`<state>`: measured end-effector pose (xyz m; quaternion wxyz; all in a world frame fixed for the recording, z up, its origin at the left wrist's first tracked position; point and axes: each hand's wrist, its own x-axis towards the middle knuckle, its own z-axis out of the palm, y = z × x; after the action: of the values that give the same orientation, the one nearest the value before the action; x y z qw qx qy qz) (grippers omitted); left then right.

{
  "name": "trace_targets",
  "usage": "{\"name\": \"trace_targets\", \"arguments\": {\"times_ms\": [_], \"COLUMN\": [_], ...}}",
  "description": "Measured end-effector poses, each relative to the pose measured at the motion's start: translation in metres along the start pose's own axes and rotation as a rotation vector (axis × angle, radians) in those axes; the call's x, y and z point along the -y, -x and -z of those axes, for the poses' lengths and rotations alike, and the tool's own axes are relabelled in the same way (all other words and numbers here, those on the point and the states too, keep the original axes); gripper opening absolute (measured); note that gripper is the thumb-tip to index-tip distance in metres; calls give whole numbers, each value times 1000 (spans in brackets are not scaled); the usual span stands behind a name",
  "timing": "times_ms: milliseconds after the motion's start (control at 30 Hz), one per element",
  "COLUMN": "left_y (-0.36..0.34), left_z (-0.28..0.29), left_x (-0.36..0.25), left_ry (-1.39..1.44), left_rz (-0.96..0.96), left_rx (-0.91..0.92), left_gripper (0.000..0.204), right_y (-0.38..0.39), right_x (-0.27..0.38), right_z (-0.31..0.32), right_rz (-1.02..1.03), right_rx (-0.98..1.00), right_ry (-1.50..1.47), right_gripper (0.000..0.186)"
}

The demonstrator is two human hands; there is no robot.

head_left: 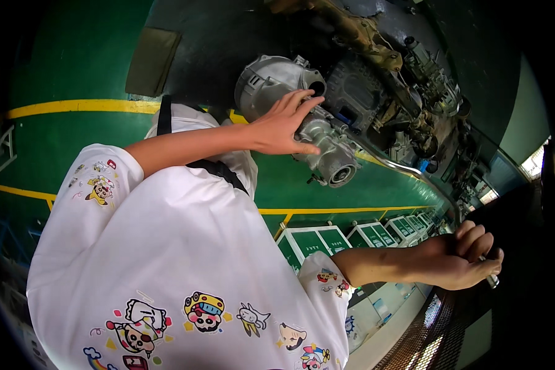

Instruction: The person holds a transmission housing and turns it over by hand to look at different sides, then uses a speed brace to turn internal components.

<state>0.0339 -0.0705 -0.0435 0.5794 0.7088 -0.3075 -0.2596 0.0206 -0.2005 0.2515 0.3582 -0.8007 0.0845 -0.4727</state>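
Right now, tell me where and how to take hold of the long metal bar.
Take the long metal bar by its outer end, probably best from the right: it is slim there and extends away from the gray housing; the right hand wraps that end.

Shirt (185,246): white, short-sleeved, lower left of frame; multicoloured cartoon prints (143,333) on body and both sleeves (108,169). Trousers (248,169): pale; black strap (164,116) alongside. Left hand (283,126), right hand (468,256): bare.

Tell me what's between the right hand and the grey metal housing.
In the head view, a long bent metal bar runs from the right hand toward the housing.
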Motion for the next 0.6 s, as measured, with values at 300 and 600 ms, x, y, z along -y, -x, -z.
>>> {"name": "trace_targets", "arguments": {"times_ms": [300,600], "left_y": [7,5], "left_z": [1,-10], "left_x": [0,7], "left_ry": [-14,-23], "left_rz": [-48,-72], "left_rx": [24,-42], "left_gripper": [113,114], "right_y": [-46,-21], "right_x": [-10,-17], "right_z": [27,42], "right_rz": [-241,-65], "right_rx": [1032,152], "right_ry": [-664,-317], "right_gripper": [31,32]}}
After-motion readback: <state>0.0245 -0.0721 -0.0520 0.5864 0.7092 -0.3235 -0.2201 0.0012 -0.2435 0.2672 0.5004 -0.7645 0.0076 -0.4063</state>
